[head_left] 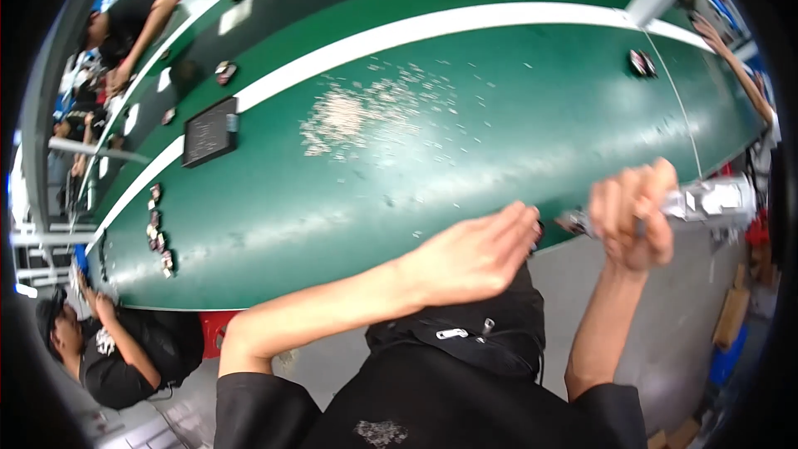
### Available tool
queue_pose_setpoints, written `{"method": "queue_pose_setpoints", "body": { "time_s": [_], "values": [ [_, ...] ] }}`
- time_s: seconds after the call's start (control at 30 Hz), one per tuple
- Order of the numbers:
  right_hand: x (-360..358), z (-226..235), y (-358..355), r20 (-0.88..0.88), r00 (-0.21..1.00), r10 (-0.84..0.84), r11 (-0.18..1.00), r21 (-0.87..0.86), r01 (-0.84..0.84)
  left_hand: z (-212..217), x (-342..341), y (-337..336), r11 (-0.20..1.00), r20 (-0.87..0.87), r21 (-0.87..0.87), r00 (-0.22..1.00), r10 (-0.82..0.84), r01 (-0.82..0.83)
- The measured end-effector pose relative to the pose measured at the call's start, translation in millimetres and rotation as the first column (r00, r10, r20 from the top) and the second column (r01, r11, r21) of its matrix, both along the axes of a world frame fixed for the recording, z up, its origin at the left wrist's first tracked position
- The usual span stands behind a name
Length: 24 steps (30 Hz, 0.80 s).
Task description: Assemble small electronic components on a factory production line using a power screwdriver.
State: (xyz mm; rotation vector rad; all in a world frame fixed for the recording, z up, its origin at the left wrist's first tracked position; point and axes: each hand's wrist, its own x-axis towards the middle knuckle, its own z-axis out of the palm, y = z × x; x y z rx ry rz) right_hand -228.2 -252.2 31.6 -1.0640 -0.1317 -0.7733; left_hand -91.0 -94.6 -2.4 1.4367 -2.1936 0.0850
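— Green tabletop [349, 199] fills the view, scuffed pale in the middle, with a dark tray [209, 131] far left. What might slip?

— That silvery packet [706, 199], I judge: it juts past the near right edge over the floor, so a loose grip drops it.

— And the hands?

— Right hand [636, 216] has its fingers curled tight around the packet. Left hand [474, 254] hovers flat, fingers extended, holding nothing.

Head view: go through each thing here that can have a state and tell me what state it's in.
left hand: open, palm down, holding nothing, at the table's near edge
right hand: closed in a fist around the silvery tool
silvery tool: held level, sticking out to the right
green table: surface worn pale in the middle
black tray: lying flat
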Motion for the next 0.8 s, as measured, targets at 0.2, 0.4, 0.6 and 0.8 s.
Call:
{"method": "queue_pose_setpoints", "body": {
  "time_s": [0.2,0.4,0.6,0.8],
  "values": [
    [-38,-8,-20,0.266,0.959,-0.1,0.942,0.335,0.005,9,70,116,0.75,-0.043,0.153,0.754,0.655,-0.643],
    [-37,-46,-19,0.136,0.976,-0.171,0.886,0.455,0.092,31,105,168,0.297,0.246,-0.111,0.263,0.933,-0.948],
    [-28,-58,-11,0.12,0.964,-0.238,0.826,0.547,0.136,9,139,91,0.577,0.153,0.004,0.571,0.807,-0.817],
    [-30,-56,-10,0.126,0.956,-0.264,0.782,0.608,0.136,14,154,80,0.671,0.378,0.037,0.632,0.676,-0.74]
  ]
}}
